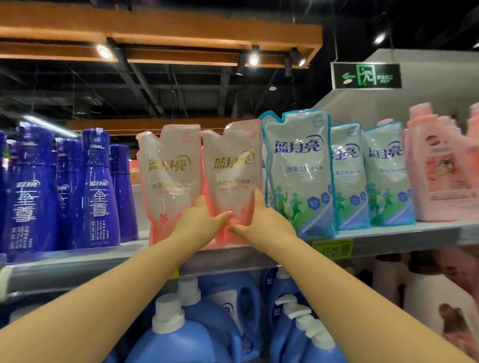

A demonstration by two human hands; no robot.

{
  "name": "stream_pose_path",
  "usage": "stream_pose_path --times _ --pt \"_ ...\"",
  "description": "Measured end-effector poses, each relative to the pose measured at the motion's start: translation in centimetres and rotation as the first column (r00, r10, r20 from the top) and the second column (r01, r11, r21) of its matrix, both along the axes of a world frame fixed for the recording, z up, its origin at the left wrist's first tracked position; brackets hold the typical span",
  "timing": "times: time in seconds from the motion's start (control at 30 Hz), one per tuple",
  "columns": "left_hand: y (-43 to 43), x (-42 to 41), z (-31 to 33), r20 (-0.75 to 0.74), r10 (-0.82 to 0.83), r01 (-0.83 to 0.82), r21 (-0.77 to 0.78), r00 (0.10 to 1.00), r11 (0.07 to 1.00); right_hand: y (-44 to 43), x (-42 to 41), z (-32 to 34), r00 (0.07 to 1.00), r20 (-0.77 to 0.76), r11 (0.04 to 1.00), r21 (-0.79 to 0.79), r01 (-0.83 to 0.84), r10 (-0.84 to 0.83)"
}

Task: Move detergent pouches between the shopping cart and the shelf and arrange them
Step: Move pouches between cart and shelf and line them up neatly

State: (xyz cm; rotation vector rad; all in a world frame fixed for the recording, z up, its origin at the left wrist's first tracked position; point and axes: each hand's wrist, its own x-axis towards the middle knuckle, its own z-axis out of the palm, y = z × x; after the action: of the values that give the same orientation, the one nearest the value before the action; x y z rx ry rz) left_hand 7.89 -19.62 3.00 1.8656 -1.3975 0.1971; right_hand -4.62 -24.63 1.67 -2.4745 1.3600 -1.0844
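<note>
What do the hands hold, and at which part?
The left hand and right hand grip the pink pouch nearest the blue pouches by its lower sides.

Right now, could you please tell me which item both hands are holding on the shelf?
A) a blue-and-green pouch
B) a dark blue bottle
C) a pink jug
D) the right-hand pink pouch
D: the left hand and right hand clasp the lower part of the right-hand pink pouch from either side, as it stands on the shelf beside the other pink pouch.
</note>
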Motion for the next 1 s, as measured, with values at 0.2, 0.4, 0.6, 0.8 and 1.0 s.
stream_pose_path --times 0.2,0.4,0.6,0.8,1.0 --pt "6.3 -3.6 -1.1 0.035 0.075 -0.072 -0.091 0.997 0.993 4.1 -4.3 -1.7 0.994 0.069 0.992 -0.1 -0.074 0.081" --pt "12.4 -8.4 -3.5 0.032 0.137 -0.134 -0.075 0.99 0.988 8.7 -9.4 -3.2 0.989 0.043 0.986 -0.095 -0.14 0.144" --pt "17.2 -9.9 -4.2 0.033 0.206 -0.204 -0.057 0.978 0.977 11.6 -12.7 -3.1 0.985 0.062 0.987 -0.006 -0.162 0.162" --pt "19.2 -9.4 -3.7 -0.017 0.212 -0.212 -0.057 0.977 0.976 13.3 -13.0 -2.9 0.984 0.052 0.985 0.034 -0.17 0.168" --pt "17.7 -8.7 -2.6 -0.008 0.193 -0.193 -0.08 0.981 0.978 12.8 -11.7 -1.3 0.968 0.093 0.97 0.044 -0.238 0.233"
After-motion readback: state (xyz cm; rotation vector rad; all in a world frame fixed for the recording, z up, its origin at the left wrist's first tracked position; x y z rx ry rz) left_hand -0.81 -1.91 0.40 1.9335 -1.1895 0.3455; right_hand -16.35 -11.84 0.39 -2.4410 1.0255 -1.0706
